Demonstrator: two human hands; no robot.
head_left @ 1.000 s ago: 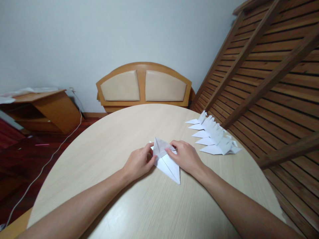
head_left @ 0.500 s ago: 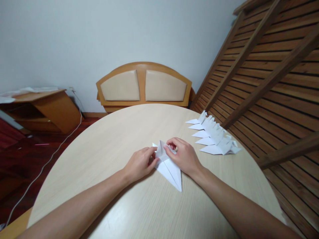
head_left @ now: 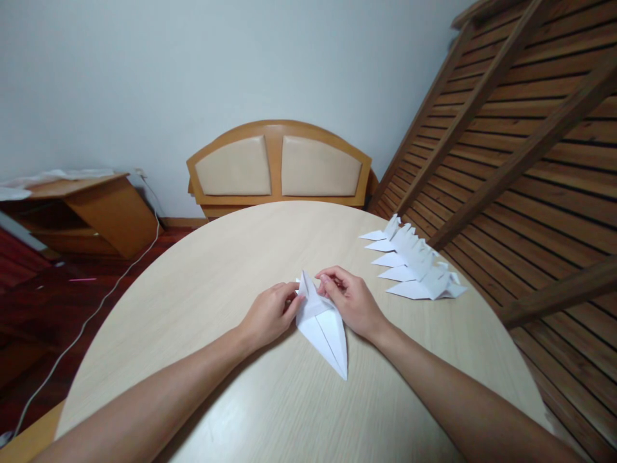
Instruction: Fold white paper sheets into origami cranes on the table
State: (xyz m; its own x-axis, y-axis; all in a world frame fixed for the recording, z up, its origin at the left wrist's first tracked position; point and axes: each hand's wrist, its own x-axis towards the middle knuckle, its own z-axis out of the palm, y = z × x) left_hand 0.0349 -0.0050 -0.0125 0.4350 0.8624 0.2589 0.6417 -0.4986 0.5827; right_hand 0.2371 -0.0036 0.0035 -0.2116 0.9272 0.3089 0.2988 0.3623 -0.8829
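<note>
A folded white paper point(head_left: 322, 325) lies near the middle of the round table, its long point toward me and a narrower peak raised at the far end. My left hand point(head_left: 270, 312) pinches its left edge between thumb and fingers. On the other side, my right hand point(head_left: 351, 299) has thumb and index finger pressed together at the paper's upper right edge. The right hand's other fingers are curled. Several folded white paper figures point(head_left: 409, 257) stand in a close row at the table's right side.
The pale round table point(head_left: 216, 257) fills the front. Behind it is a wooden headboard point(head_left: 274, 167) with cream panels. Slatted wooden boards point(head_left: 530, 161) lean at the right. A wooden cabinet point(head_left: 116, 218) and a white cable point(head_left: 103, 315) are at the left.
The paper has turned slightly and its near point has shifted down and left. Its far peak now leans left, and my left hand has moved slightly left. The row of figures is unchanged.
</note>
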